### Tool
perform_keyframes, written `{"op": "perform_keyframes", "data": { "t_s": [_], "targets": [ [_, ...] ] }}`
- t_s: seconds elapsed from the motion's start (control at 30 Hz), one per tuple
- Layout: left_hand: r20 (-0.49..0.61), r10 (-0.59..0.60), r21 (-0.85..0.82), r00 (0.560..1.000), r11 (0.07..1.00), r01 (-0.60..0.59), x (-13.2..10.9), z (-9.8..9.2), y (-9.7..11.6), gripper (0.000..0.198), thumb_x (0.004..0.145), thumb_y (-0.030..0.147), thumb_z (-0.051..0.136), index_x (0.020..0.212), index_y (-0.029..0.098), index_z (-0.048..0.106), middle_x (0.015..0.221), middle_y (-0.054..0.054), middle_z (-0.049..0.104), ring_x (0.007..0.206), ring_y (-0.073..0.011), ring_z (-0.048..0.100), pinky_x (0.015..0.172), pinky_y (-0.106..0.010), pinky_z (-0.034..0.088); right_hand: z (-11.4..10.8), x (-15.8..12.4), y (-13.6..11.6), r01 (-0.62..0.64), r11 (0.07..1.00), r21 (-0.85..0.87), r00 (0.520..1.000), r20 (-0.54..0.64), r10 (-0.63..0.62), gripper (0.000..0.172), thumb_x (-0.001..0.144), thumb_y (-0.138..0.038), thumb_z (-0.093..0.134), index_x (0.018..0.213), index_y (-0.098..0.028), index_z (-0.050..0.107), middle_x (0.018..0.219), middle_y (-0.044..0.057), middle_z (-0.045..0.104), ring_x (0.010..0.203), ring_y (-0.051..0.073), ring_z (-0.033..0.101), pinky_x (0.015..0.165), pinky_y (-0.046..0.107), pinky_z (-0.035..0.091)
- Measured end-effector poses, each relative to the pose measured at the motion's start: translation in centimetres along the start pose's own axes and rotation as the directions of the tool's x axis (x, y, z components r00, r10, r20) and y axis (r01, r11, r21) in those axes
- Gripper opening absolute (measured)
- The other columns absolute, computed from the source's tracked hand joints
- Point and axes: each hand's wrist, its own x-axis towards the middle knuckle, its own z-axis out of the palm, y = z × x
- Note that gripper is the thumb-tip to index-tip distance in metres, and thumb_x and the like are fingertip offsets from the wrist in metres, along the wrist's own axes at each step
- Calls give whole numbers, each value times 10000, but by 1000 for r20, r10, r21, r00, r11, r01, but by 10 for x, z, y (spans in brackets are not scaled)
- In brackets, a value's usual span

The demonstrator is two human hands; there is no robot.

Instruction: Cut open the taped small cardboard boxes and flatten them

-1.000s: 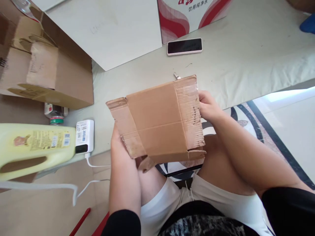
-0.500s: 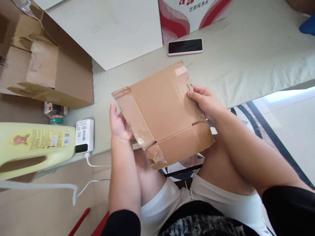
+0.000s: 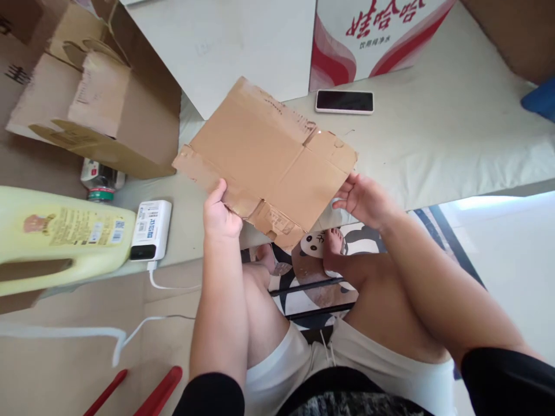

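A flattened brown cardboard box [image 3: 264, 153] with torn tape strips hangs tilted over the near edge of a pale cloth-covered table [image 3: 433, 144]. My left hand [image 3: 221, 212] pinches its lower left edge, thumb on top. My right hand [image 3: 362, 199] is at the box's right corner, fingers partly spread and curled under that edge. Below the box I see my bare knees and feet on a patterned floor mat [image 3: 312, 245].
A phone [image 3: 344, 101] lies face up behind the box, in front of a red-and-white carton [image 3: 368, 34]. An open brown box [image 3: 99, 110], a white board, a small bottle [image 3: 97, 180], a white power bank [image 3: 150, 230] with cable and a yellow jug [image 3: 56, 237] sit left. Red handles lie bottom left.
The cardboard has been turned and lifted away from me, now lying flatter and further over the table. My right hand slid from its right face to the lower right corner. The view tilted up slightly.
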Motion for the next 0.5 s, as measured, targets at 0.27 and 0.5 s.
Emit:
{"op": "perform_keyframes", "data": {
  "t_s": [0.27,0.5],
  "targets": [
    [106,30,-102,994,995,-19,-10,13,3,269,786,427,707,949,214,684,1165,-86,748,1264,-294,662,1034,-419,573,24,-7,16,37,979,-199,995,-78,-54,459,641,-587,830,677,-249,521,426,-64,443,359,106,394,355,277,370],
    [130,-89,-140,987,984,107,-14,21,10,375,802,529,611,916,185,708,1165,-114,705,1072,-230,693,789,-293,587,-14,-39,-46,124,939,-321,844,-464,-270,358,611,-508,852,741,-314,580,578,-17,522,422,124,425,390,333,277]
  ]
}}
